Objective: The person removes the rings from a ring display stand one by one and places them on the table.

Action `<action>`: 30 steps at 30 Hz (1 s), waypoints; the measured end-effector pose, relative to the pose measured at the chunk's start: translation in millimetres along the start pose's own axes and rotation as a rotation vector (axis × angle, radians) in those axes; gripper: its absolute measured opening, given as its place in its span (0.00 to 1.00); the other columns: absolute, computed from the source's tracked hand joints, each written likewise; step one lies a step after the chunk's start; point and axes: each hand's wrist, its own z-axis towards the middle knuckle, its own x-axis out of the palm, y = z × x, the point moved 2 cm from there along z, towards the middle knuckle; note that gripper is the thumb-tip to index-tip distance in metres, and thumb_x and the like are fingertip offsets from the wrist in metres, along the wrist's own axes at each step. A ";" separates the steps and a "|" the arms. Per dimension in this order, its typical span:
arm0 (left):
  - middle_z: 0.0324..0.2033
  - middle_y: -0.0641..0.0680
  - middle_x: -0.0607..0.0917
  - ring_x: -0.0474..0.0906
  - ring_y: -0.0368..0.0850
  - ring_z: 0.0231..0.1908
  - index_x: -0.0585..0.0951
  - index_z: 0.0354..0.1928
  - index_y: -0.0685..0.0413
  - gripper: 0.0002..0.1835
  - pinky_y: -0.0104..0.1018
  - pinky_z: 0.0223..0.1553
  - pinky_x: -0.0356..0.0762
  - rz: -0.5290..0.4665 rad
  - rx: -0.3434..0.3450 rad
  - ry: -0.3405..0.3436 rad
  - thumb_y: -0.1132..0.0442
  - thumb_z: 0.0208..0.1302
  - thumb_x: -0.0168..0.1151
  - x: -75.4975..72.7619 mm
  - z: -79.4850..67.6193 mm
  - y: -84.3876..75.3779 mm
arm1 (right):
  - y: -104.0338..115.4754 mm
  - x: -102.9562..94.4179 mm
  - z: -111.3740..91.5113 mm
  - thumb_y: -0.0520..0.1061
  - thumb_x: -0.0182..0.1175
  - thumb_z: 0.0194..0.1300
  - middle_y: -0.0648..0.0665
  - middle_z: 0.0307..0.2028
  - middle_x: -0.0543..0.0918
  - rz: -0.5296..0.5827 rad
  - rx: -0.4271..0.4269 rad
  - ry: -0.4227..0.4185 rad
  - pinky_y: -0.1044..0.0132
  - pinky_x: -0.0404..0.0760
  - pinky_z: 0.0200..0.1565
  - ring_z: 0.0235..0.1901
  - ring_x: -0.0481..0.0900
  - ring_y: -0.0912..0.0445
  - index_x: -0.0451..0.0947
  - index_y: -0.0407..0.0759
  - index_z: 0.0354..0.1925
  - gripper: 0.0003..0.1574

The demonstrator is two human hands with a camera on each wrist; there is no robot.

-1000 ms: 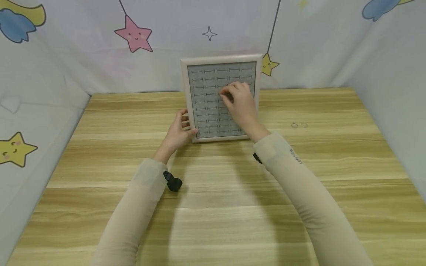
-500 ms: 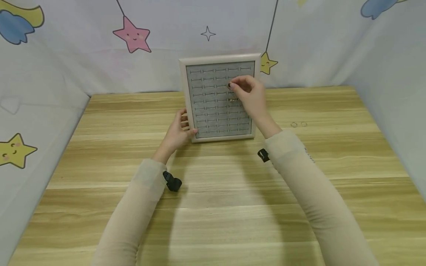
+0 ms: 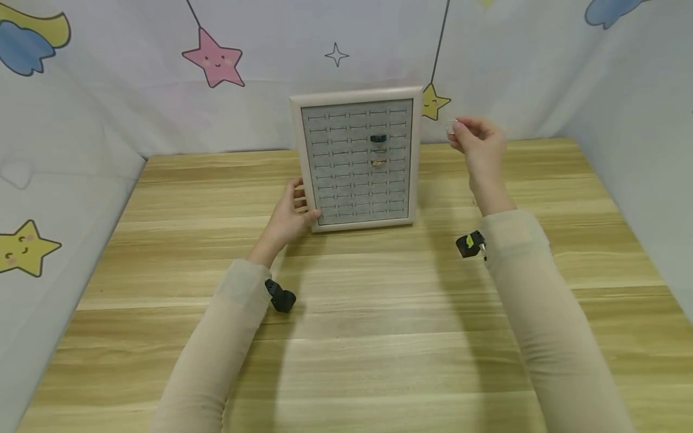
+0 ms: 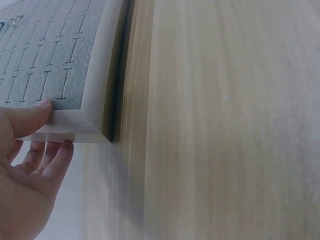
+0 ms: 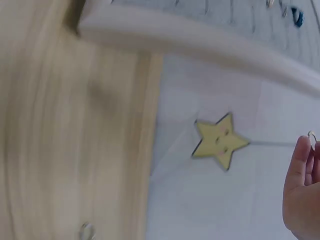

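Observation:
A ring display board (image 3: 357,186), a pale frame round grey slotted padding, stands tilted back at the table's far side. My left hand (image 3: 289,218) grips its lower left edge, thumb on the front and fingers behind. One column bears a dark ring (image 3: 378,138), a thin silver ring (image 3: 378,150) and a gold-toned ring (image 3: 378,163). Off to the right of the board, raised above the table, my right hand (image 3: 484,150) pinches a thin ring (image 5: 312,140) between thumb and fingertips.
On the wood-grain table (image 3: 352,337), a ring (image 5: 87,231) lies right of the board, mostly hidden behind my right wrist in the head view. A white curtain (image 3: 271,36) with printed stars rises behind the board. Small black cameras are strapped to both wrists.
My right hand has left the front of the board and moved right with a thin ring, uncovering the rings in the column. The left hand keeps its grip.

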 end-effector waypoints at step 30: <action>0.67 0.63 0.64 0.64 0.57 0.67 0.51 0.72 0.52 0.40 0.48 0.68 0.67 0.002 0.016 -0.005 0.73 0.63 0.59 -0.2 2.6 4.6 | -46.2 -148.2 10.7 0.37 0.57 0.65 0.61 0.22 0.76 -0.625 0.471 0.017 0.80 0.81 0.31 0.22 0.77 0.69 0.77 0.50 0.28 0.10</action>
